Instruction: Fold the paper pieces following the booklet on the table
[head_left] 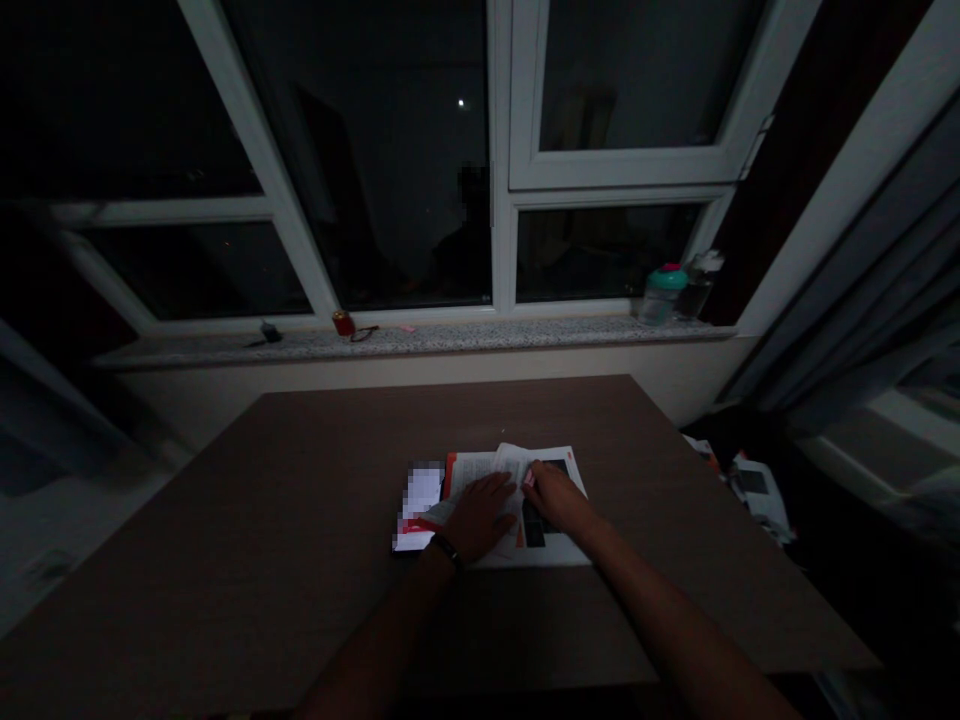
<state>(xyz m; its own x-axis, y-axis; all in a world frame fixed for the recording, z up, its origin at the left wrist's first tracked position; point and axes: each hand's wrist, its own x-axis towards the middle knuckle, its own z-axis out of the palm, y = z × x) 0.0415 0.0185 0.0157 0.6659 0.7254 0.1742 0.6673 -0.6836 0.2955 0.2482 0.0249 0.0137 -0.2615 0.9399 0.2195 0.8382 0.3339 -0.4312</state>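
An open printed booklet (559,549) lies on the brown table (300,510), with a loose sheet of paper (512,455) on top of it. My left hand (480,517), with a dark band on the wrist, rests flat on the sheet, fingers spread. At the sheet's right edge, my right hand (556,497) is closed around a small pinkish object (529,477), too small to name. Left of the booklet is a lit phone or tablet (421,490), partly blurred out. A red strip lies across its lower part, near my left wrist.
Beyond the table, a stone window sill (450,338) holds a small red jar (343,323), a dark small item (270,331), a teal-lidded bottle (664,293) and a clear bottle (699,285). Papers and a white device (759,492) lie right of the table.
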